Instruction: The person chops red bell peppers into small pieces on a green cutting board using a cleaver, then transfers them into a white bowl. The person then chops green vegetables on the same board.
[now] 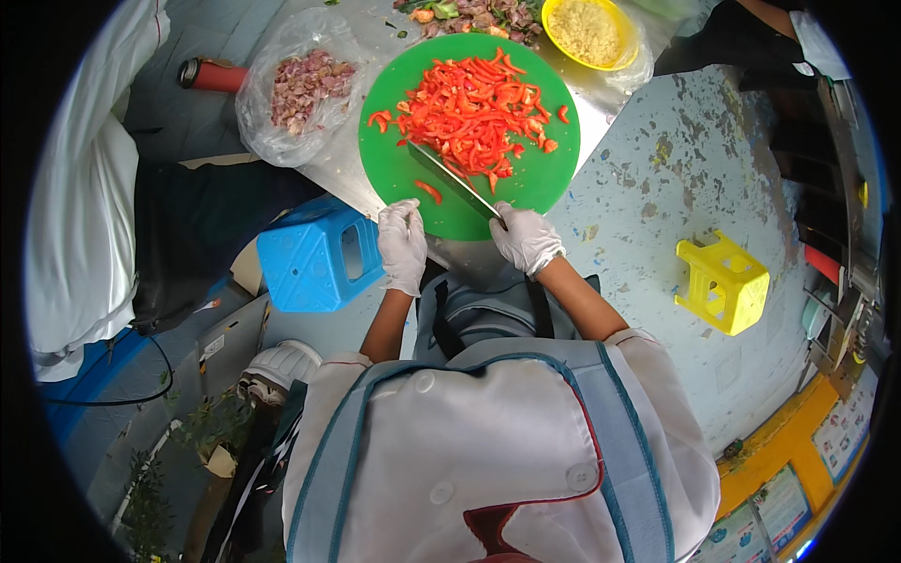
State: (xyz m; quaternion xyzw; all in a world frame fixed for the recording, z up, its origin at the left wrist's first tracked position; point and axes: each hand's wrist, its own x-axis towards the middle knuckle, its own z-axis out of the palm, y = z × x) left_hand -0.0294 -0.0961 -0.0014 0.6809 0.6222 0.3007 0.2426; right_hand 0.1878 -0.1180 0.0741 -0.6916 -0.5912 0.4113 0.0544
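My right hand (pixel 526 238), in a thin white glove, is shut on the handle of a kitchen knife (pixel 454 181). The broad blade lies slantwise over the green round cutting board (pixel 464 225), its tip at the edge of a heap of sliced red peppers (pixel 471 112). My left hand (pixel 402 239), gloved too, is at the board's near left edge with its fingers curled; whether they hold anything cannot be told. A single red pepper strip (pixel 429 191) lies between that hand and the blade.
Left of the board sits a plastic bag of chopped purplish pieces (pixel 303 91). A yellow bowl of minced pale food (pixel 584 32) and trimmings (pixel 486 17) are behind. A blue stool (pixel 303 260) and yellow stool (pixel 746 288) flank me. People stand left (pixel 84 211) and at upper right.
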